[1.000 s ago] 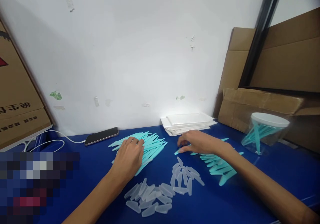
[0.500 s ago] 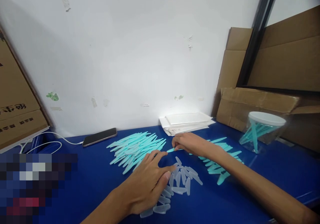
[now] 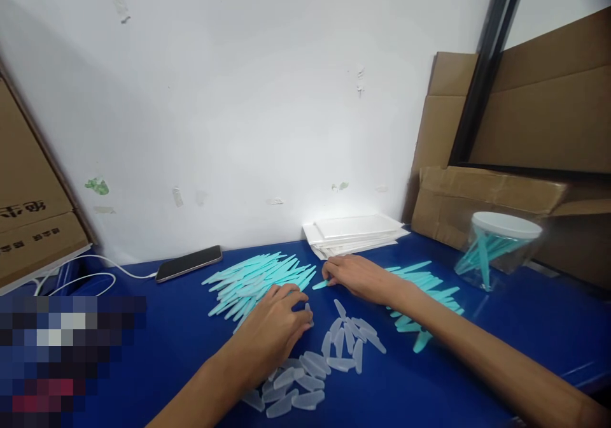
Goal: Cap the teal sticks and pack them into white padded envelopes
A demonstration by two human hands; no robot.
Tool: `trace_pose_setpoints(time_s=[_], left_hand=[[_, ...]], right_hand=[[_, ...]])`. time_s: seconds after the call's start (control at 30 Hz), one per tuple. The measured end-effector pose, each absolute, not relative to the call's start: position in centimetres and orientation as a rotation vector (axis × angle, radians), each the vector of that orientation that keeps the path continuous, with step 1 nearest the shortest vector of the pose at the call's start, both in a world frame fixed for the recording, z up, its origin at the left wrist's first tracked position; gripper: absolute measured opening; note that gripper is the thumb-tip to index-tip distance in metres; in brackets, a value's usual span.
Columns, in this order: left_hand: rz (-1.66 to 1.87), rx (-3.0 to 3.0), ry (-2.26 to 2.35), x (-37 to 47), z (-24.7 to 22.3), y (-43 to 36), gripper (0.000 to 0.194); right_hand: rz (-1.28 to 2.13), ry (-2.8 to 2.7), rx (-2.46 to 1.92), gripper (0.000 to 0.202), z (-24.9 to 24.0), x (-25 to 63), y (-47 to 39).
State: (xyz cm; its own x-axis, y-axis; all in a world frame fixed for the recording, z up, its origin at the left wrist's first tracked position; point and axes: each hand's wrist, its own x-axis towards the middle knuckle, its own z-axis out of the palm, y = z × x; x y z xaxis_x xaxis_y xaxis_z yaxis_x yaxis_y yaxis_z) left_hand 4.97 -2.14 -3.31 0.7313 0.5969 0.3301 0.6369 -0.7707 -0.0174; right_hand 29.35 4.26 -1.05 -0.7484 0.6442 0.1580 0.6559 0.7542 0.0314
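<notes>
The left hand, just below the middle of the frame, has its grip closed on a small translucent frosted plastic cap, pinched at the fingertips. The right hand, a little right of centre, has its grip closed around a slim turquoise plastic stick, whose tapered end points left; its other end is hidden by the fingers, so the hold is probably a pinch.

Beside the left hand, towards the left of centre, lies a dense pile of turquoise sticks. Under and beyond the right forearm, right of centre, is a second, looser turquoise group. At the lower centre, loose frosted caps are scattered on the glossy blue tabletop.

Above the right hand, against the white wall, sits a stack of flat white packets. A clear container with a white lid stands at the right, turquoise sticks inside it. A dark smartphone on a white cable lies left of centre, and brown cardboard boxes fill the right edge.
</notes>
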Motion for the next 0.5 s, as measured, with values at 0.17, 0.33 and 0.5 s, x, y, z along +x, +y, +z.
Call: trace_pose_setpoints(time_s=[0.17,0.33,0.5], left_hand=[[-0.502,-2.865,-0.987,4.8,-3.6,-1.5,0.021],[-0.466,-2.843,-1.048,5.0,-2.9,-1.9,0.018],[-0.470,-2.779,-1.136,5.0,-2.2,-2.4,0.020]], right_hand=[[-0.124,-2.794,-1.023,0.012,-1.4,29.4,4.3],[-0.183,-2.804,-1.018,0.010,-1.3,29.4,4.3],[-0.264,-2.766,-0.997,0.020,-0.7,29.5,4.1]])
